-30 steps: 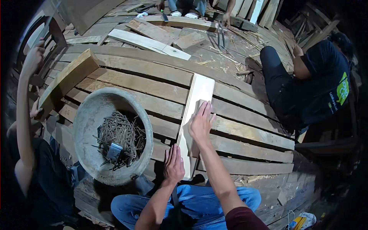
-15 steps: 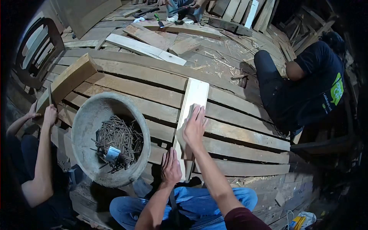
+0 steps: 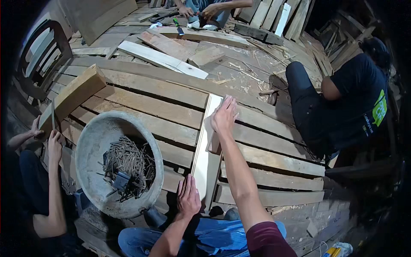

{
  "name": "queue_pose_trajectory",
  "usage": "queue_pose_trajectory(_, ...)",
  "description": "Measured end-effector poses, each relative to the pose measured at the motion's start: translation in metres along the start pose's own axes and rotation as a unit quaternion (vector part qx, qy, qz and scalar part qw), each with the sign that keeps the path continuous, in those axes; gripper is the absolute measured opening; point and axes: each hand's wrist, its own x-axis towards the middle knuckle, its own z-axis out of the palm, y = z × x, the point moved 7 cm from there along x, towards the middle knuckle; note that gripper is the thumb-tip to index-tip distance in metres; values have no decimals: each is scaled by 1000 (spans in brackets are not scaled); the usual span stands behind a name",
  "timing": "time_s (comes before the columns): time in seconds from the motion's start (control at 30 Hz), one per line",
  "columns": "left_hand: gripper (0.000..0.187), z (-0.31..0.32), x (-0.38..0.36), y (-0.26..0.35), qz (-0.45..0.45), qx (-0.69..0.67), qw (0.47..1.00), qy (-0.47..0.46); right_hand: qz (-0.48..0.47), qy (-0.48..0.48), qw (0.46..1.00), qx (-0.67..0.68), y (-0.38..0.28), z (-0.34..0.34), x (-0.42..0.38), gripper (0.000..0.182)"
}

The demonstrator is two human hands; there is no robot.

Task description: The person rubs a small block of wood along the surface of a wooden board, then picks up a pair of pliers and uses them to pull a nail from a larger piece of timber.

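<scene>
A pale, narrow board (image 3: pixel 200 165) lies across the wooden slats, pointing away from me. My left hand (image 3: pixel 189 198) rests flat near the board's close end, fingers extended along its left edge. At the far end, my right hand (image 3: pixel 224 116) lies over the board with its fingers stretched out; whatever is under its palm is hidden. A small brown wood piece (image 3: pixel 215 144) shows beside the board, just below my right wrist. To the left of the board stands a round grey basin (image 3: pixel 85 158) holding many nails (image 3: pixel 128 160) and a small dark metal object (image 3: pixel 122 181).
At the left, another person's hands (image 3: pixel 54 145) hold a thin tool against a thick beam (image 3: pixel 72 96). A seated person in a dark shirt (image 3: pixel 357 94) is at the right. Farther off are another person's hands (image 3: pixel 209 10), loose planks (image 3: pixel 160 58) and wood shavings.
My right hand has slid away from me to the board's far end. My left hand has stayed near the close end. The view has shifted slightly.
</scene>
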Motion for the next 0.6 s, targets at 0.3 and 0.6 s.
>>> queue_pose_trajectory(0.3, 51, -1, 0, -1, 3, 14, 1000, 21, -55, -21, 998, -6, 5, -7, -129, 76)
queue_pose_trajectory(0.6, 54, 2, 0, 2, -1, 14, 1000, 10, -21, -16, 1000, -7, -2, 1, -38, 74)
